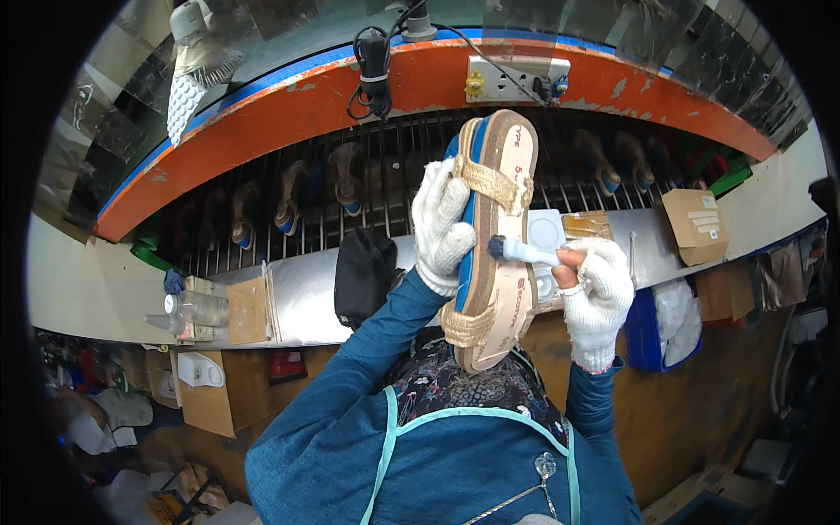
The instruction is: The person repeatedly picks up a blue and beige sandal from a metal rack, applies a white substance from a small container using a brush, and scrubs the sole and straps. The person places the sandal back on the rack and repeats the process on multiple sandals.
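My left hand (440,226), in a white knit glove, is closed around the blue-edged side of a sandal (500,219). The sandal has a beige insole and two woven straw-coloured straps, and stands lengthwise in front of my chest, insole turned to the right. A small brush (529,254) with a pale handle and dark bristles is pinched in my right hand (599,293), whose glove leaves the thumb and a fingertip bare. The bristles are at the insole's edge between the straps; whether they touch it I cannot tell.
Beyond the metal ledge (302,302), more sandals (293,197) sit on a rack of rollers (394,175) under an orange beam (289,109). On the ledge are a black cloth item (366,276), a white tray (544,229), a clear bottle (201,308) and a cardboard box (694,226). A blue bin (647,328) hangs at right.
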Demonstrator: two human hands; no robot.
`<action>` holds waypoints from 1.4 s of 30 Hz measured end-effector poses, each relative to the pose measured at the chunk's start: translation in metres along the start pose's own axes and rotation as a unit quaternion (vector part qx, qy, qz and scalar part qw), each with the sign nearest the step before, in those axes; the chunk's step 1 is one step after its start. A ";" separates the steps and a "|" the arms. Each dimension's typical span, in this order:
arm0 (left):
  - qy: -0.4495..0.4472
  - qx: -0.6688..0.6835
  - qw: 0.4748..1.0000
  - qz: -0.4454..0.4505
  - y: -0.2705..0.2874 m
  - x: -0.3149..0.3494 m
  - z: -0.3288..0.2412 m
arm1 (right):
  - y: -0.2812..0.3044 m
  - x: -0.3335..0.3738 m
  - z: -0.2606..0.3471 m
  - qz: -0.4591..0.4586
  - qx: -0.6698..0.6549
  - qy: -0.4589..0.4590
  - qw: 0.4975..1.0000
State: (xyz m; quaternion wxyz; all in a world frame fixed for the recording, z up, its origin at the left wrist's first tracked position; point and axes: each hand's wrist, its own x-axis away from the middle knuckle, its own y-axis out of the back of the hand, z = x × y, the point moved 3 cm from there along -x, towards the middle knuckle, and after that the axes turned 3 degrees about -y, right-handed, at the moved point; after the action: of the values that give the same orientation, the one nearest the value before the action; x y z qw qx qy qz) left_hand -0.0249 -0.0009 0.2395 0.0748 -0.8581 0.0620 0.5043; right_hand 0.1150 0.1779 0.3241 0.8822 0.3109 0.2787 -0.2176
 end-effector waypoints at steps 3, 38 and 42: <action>-0.004 0.020 1.000 0.010 0.000 0.001 0.001 | -0.001 0.010 0.002 -0.001 -0.019 -0.010 1.000; -0.102 -0.340 0.935 0.020 0.010 0.017 0.023 | -0.028 0.045 -0.004 0.008 -0.058 -0.245 0.968; -0.107 -0.346 0.932 0.023 0.013 0.016 0.024 | -0.033 0.030 -0.009 -0.006 -0.002 -0.202 0.979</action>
State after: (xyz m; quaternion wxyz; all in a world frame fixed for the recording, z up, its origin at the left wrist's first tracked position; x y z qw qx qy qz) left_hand -0.0405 -0.0094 0.2130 -0.2321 -0.7702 -0.1046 0.5848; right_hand 0.1161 0.1538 0.2853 0.9195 0.2576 0.0971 -0.2805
